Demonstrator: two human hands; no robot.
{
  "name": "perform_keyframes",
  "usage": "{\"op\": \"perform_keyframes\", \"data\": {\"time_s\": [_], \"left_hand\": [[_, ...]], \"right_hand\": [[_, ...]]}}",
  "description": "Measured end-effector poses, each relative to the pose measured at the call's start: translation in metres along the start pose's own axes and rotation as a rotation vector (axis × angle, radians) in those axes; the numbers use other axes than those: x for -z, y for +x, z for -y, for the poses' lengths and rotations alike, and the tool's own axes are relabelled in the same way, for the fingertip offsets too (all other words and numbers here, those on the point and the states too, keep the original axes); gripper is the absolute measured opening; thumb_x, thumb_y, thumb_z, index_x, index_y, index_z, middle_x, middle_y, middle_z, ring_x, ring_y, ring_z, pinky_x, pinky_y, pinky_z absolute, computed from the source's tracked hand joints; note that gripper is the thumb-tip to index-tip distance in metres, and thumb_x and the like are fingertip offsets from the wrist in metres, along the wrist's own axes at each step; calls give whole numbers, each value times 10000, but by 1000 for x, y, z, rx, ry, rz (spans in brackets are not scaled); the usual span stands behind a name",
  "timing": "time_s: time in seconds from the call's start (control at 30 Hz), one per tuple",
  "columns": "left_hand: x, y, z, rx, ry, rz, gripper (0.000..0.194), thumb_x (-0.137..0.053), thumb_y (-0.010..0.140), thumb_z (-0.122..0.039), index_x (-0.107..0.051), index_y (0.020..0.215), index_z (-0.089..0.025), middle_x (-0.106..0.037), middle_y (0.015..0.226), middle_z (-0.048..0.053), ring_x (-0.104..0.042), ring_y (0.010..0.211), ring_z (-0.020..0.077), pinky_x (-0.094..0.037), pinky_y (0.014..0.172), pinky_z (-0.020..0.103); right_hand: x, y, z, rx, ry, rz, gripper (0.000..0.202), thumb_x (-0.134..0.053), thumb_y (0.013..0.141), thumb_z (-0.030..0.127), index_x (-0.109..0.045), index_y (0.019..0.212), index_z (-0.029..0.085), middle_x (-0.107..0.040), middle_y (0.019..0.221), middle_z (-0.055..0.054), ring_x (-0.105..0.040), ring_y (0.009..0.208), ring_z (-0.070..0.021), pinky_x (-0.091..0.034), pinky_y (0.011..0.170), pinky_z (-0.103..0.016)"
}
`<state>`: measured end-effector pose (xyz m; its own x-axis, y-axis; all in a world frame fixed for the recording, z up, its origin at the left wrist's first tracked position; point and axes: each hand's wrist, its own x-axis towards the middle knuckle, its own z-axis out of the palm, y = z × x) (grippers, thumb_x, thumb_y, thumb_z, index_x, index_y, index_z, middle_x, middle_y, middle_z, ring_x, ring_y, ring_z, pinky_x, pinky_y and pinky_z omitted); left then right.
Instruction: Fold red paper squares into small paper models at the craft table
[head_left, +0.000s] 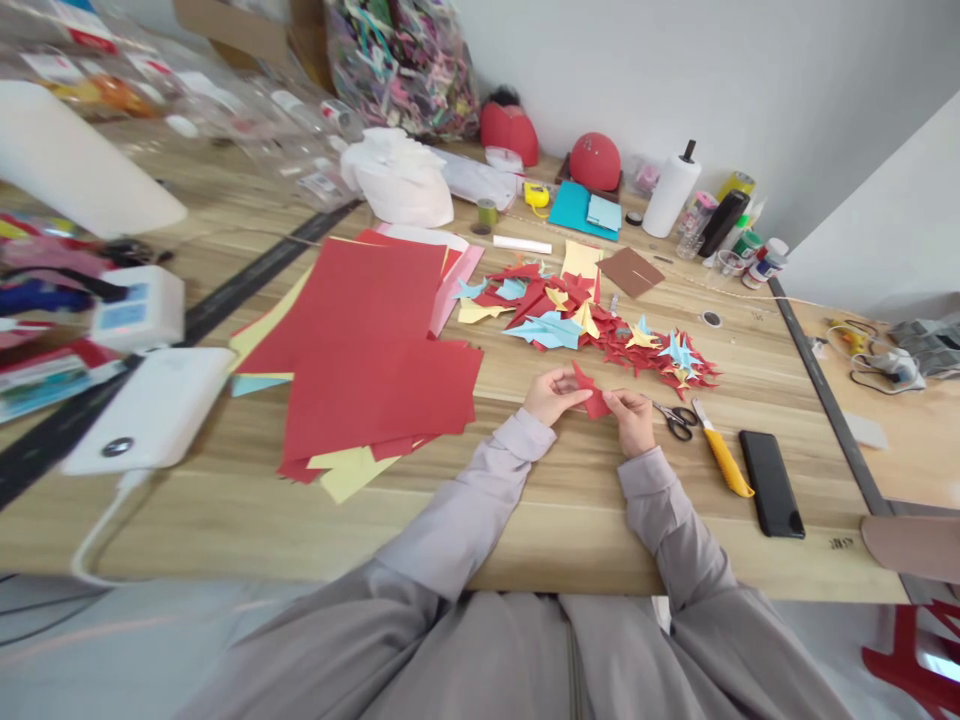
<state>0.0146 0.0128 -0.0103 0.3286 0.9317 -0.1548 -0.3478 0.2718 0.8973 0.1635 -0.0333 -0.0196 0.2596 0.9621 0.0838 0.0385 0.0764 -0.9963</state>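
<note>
A small folded piece of red paper [595,402] is held just above the table, between both hands. My left hand [553,395] pinches it from the left with thumb and fingers. From the right, my right hand [634,418] grips its edge, closed on the paper. Beyond the hands lies a heap of folded paper shapes [551,330] in red, blue and yellow. Scissors [681,422] with black handles rest beside my right hand, then a yellow utility knife [726,460]. Stacked sheets of red paper [382,385] lie left of my left hand.
A black phone [771,485] lies at the right. On the left stands a white device [150,410] with a cable. Toward the back are a brown paper square [630,272], teal paper [574,212], a white bottle [673,190], a white bag [397,180] and clear plastic bottles.
</note>
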Motion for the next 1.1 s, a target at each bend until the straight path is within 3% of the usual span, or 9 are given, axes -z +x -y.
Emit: {"op": "perform_keyframes", "data": {"time_s": [0.13,0.27,0.43,0.53,0.7,1.1], "left_hand": [[1,0,0,-31,28,-19,464,-872,412,-335,-581,712,-132,-643,541,-17,-604,472,129,-551,540,295],[1,0,1,-65,51,-9,444,-852,456,-337,-591,752,-134,-640,548,-22,-590,455,114,-513,485,256],[-1,0,3,-74,130,45,417,-834,489,-353,-573,735,-141,-566,460,-55,-502,381,76,-375,379,193],[-2,-1,3,-105,136,33,400,-829,501,-359,-547,693,-149,-522,425,-73,-458,361,61,-354,377,190],[-5,-4,4,-82,159,66,404,-818,513,-386,-536,685,-156,-581,472,-33,-511,397,86,-377,392,200],[-8,-6,9,-118,211,78,362,-804,526,-310,-509,679,-168,-546,481,-59,-481,412,79,-384,453,215]], "right_hand": [[-1,1,-3,2,27,-27,295,-705,674,469,-691,609,181,-637,575,-2,-515,554,-127,-432,588,-275],[-2,1,-4,-15,19,-46,312,-704,664,489,-693,619,180,-648,593,-7,-520,567,-132,-441,595,-280],[-3,0,-4,-21,74,-76,295,-721,653,473,-694,619,181,-644,591,4,-525,561,-124,-443,598,-273],[-3,0,-5,-25,81,-71,289,-724,652,468,-696,628,181,-640,589,4,-526,560,-123,-445,596,-273],[-3,2,-8,-43,64,-137,345,-710,643,518,-681,633,175,-609,572,11,-505,552,-119,-432,564,-262],[-4,2,-10,-20,76,-166,373,-687,668,541,-636,602,177,-544,539,27,-445,527,-104,-379,530,-250]]}}
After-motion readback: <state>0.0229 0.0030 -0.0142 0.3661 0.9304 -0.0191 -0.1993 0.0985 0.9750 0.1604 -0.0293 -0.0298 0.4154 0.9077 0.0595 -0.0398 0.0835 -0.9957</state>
